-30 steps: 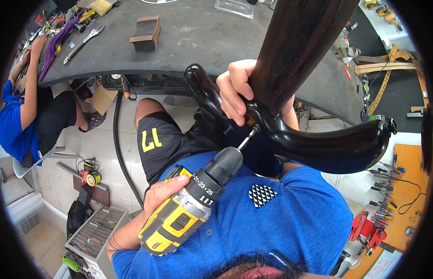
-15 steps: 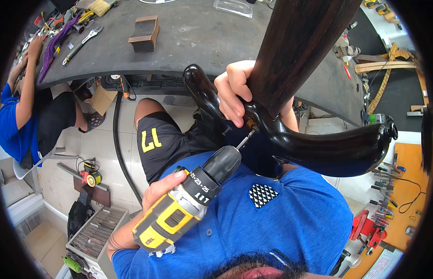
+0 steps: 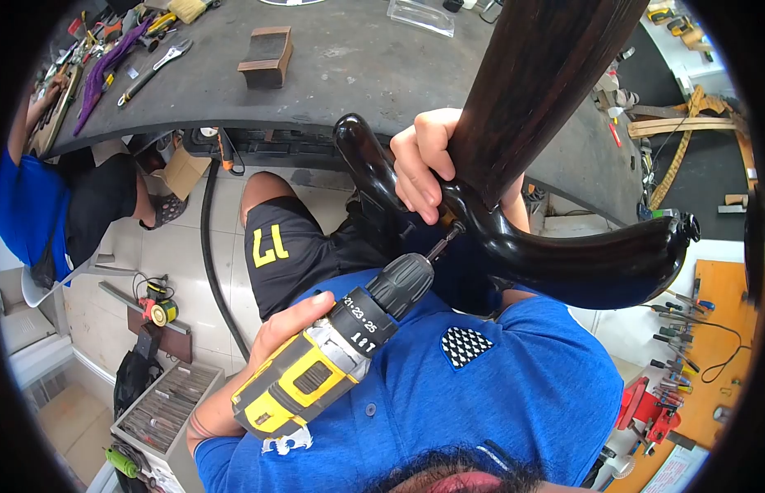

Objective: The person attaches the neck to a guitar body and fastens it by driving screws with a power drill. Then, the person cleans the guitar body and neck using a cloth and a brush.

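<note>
My left hand (image 3: 288,329) grips a yellow and black cordless drill (image 3: 304,382) pointing up and right, one finger stretched along its side. Its bit (image 3: 441,249) reaches a screw head (image 3: 457,228) in a glossy dark wooden piece (image 3: 580,263) with curved legs; I cannot tell if they touch. My right hand (image 3: 422,160) is wrapped round this piece where a thick dark wooden post (image 3: 543,90) meets it, its fingertips close to the screw. Part of the right hand is hidden behind the post.
Ahead is a dark worktable (image 3: 350,66) with a curved wooden block (image 3: 266,57) and an adjustable wrench (image 3: 155,72). At the left sits a co-worker in a blue shirt (image 3: 29,214). A black hose (image 3: 208,246) crosses the floor. At right is a red vise (image 3: 649,411).
The drill chuck, smooth-looking before, now shows its ribs sharply, and the bit sits slightly differently at the screw. The whole view has shifted a little. The co-worker's arms have moved left.
</note>
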### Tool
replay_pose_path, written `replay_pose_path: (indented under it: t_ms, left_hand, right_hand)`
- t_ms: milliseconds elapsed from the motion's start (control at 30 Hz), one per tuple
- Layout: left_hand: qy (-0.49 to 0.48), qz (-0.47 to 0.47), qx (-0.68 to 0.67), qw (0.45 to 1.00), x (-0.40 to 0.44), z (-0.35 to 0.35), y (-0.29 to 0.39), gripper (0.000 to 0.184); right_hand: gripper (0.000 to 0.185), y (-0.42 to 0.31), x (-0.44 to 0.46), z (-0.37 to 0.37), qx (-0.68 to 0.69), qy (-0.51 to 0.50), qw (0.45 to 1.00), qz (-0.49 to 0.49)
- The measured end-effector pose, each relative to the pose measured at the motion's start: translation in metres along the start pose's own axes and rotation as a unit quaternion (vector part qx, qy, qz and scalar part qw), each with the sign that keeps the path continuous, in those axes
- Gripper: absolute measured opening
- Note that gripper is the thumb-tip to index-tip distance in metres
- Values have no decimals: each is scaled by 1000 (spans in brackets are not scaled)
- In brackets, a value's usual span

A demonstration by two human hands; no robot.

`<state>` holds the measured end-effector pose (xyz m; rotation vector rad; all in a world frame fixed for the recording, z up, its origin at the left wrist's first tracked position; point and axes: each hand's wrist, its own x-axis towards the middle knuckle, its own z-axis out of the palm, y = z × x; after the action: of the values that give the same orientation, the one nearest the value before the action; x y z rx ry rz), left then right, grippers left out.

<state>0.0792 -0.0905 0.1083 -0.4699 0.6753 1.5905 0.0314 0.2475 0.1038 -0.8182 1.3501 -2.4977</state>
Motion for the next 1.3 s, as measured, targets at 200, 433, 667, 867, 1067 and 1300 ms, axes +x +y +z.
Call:
replay_pose_path:
  t_ms: [200, 433, 667, 867, 1067, 1300]
  left_hand:
    - [5, 8, -11, 1000, 0, -1, -2, 44]
    - [-5, 1, -15, 1000, 5, -5, -3, 48]
    - [-63, 6, -23, 998, 10, -11, -2, 47]
    - [114, 253, 237, 931, 24, -42, -29, 64]
    - [-73, 148, 54, 985, 25, -23, -10, 53]
    - [-10, -10, 8, 1000, 6, 1, -3, 46]
  right_hand:
    - [74, 0, 0, 0, -14, 1, 1000, 5]
    - [77, -2, -2, -2, -16, 13, 1000, 9]
    - [75, -4, -2, -1, -20, 28, 999, 27]
    - [81, -6, -3, 1, -44, 37, 998, 22]
    - [84, -3, -5, 1, -42, 31, 999, -8]
    - [72, -8, -4, 5, -51, 19, 998, 13]
